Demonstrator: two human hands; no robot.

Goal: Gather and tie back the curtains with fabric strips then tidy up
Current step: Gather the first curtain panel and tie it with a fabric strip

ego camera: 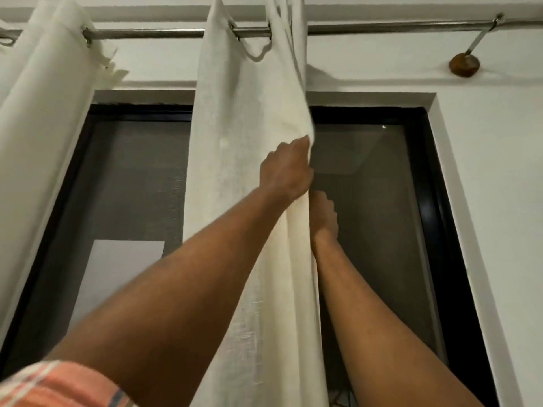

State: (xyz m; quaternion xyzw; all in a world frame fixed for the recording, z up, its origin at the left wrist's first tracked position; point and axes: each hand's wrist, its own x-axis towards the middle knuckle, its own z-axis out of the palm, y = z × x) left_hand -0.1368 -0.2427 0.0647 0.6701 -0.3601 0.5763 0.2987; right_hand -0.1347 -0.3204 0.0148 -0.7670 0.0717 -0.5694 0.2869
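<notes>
- Two grips work one curtain (249,127): the left grip (286,168) sits higher and is clamped on its right edge, and the cloth folds over the knuckles.
- The right grip (324,214) is just below, touching the same edge. Its fingers go behind the cloth, so it seems closed on the curtain, though the fingertips are hidden.
- This curtain hangs from the rod (147,33) in front of the middle of the window (382,201). Its top right corner is bunched against the rod.
- Holding the edge at two heights probably lets the person draw the panel sideways as a single fold instead of dragging one corner. This reads as the gathering step, with tying not yet begun.
- A second curtain (44,98) hangs on the rod at the far left, well apart from the first.
- No fabric strip is visible.
- A round wooden bracket (464,66) on the wall carries the rod's right end.
- A plaid sleeve (58,383) covers the left upper arm.
- No brand, label or writing can be read anywhere.
</notes>
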